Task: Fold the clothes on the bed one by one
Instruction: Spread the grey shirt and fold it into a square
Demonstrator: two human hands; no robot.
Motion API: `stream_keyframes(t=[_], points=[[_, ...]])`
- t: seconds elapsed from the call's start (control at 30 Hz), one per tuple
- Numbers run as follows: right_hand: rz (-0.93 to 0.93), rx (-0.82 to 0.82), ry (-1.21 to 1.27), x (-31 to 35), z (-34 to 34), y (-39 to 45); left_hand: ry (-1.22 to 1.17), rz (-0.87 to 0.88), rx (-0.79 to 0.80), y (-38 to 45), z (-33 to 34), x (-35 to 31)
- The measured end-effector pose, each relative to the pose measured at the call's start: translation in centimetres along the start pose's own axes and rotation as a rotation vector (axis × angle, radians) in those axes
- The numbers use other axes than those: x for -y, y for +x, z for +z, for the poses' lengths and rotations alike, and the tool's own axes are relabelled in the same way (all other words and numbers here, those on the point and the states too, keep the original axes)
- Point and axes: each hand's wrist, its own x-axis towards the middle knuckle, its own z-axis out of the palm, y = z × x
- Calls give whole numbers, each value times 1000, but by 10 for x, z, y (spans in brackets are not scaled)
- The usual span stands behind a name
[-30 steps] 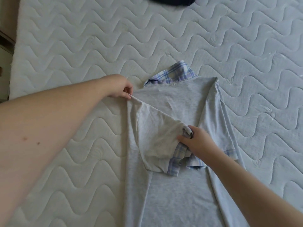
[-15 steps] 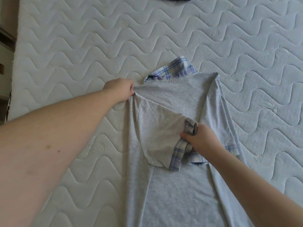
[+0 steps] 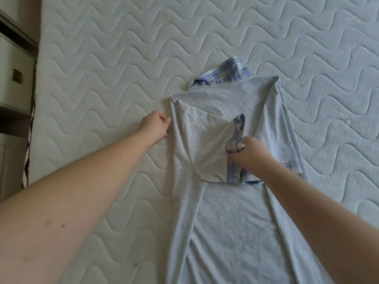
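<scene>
On the bed [image 3: 102, 68], lying face down, grey shirt [image 3: 231, 212] with sides folded in, right hand [image 3: 249, 153] pinching the plaid sleeve cuff [image 3: 238, 131], left hand [image 3: 155, 126] resting loosely curled beside the shirt's edge, gripping nothing.

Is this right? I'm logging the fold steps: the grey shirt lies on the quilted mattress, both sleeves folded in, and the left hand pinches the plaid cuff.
Not quite. In the head view it is the right hand that pinches the plaid cuff; the left hand rests at the grey shirt's edge, gripping nothing visible. The rest stands: shirt on the quilted mattress, both sleeves folded in.
</scene>
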Motion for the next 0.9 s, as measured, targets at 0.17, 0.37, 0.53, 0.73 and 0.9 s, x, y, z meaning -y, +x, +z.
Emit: stream_keyframes(t=[0.17,0.37,0.53,0.73,0.9], points=[[-16,-204,300,8,-21,-6,-147,-88,126,-42,14,17],[67,-122,138,-7,-17,-11,-299,-172,200,-71,38,24],[94,-104,209,-15,2,-20,-102,-72,90,-79,49,33],[128,-107,319,-20,13,-33,108,-11,-95,-83,41,30],[97,-215,391,-12,5,-27,248,333,-181,-62,24,-2]])
